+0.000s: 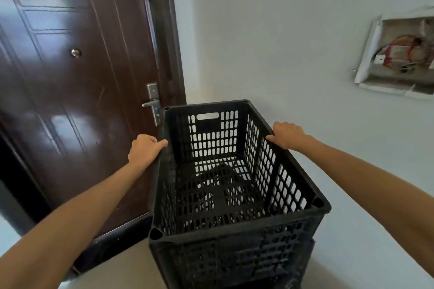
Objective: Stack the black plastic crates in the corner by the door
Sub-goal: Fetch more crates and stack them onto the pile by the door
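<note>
No text, label, brand or number can be read on any surface in this view.

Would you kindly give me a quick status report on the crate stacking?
Left hand and right hand grip long rims of top crate. It sits over lower crate, in corner beside door. Nothing in the way.

Crate [234, 171] between left hand [143, 150] and right hand [287, 135], on another crate [270, 274]; door [77, 91] beyond left hand, wall recess [399, 54] beyond right.
</note>
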Tool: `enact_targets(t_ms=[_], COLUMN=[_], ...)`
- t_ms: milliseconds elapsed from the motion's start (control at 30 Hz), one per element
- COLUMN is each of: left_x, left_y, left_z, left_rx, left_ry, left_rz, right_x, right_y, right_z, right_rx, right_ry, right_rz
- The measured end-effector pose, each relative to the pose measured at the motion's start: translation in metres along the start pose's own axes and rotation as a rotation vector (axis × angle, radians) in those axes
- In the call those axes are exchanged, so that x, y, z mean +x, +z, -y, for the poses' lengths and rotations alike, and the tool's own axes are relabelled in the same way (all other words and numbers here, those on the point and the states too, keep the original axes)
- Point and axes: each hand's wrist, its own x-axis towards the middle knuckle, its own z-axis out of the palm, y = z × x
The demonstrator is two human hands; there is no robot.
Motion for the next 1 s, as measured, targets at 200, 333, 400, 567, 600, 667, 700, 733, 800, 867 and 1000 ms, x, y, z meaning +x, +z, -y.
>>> enact_targets(t_ms=[200, 333, 400, 567, 600, 667, 700, 733, 800, 867, 1000], left_x=[-0.035, -0.056, -0.06, -0.071, -0.072, -0.074, -0.075, -0.076, -0.079, -0.083, -0.089], left_y=[0.016, 0.027, 0.03, 0.036, 0.038, 0.04, 0.042, 0.043, 0.047, 0.05, 0.048], left_z=[0.007, 0.005, 0.002, -0.002, -0.002, -0.004, -0.006, -0.008, -0.012, -0.013, -0.013], left_rx=[-0.032, -0.044, -0.043, -0.07, -0.084, -0.098, -0.099, -0.101, -0.111, -0.125, -0.128], left_ry=[-0.131, -0.184, -0.2, -0.257, -0.271, -0.29, -0.291, -0.29, -0.281, -0.284, -0.28], left_rz=[-0.094, -0.162, -0.197, -0.237, -0.242, -0.23, -0.22, -0.21, -0.199, -0.192, -0.155], right_x=[0.044, 0.064, 0.073, 0.092, 0.095, 0.099, 0.101, 0.103, 0.104, 0.104, 0.099], right_y=[0.013, 0.031, 0.035, 0.039, 0.039, 0.038, 0.037, 0.037, 0.037, 0.038, 0.038], right_z=[-0.007, -0.006, -0.005, -0.001, -0.001, -0.002, -0.003, -0.004, -0.008, -0.012, -0.015], right_rx=[-0.034, -0.042, -0.023, 0.016, 0.006, -0.027, -0.043, -0.056, -0.071, -0.073, -0.049], right_ry=[-0.169, -0.24, -0.261, -0.321, -0.33, -0.345, -0.353, -0.36, -0.37, -0.378, -0.382], right_rz=[0.009, 0.032, 0.031, 0.031, 0.028, 0.018, 0.011, 0.005, 0.002, 0.008, 0.004])
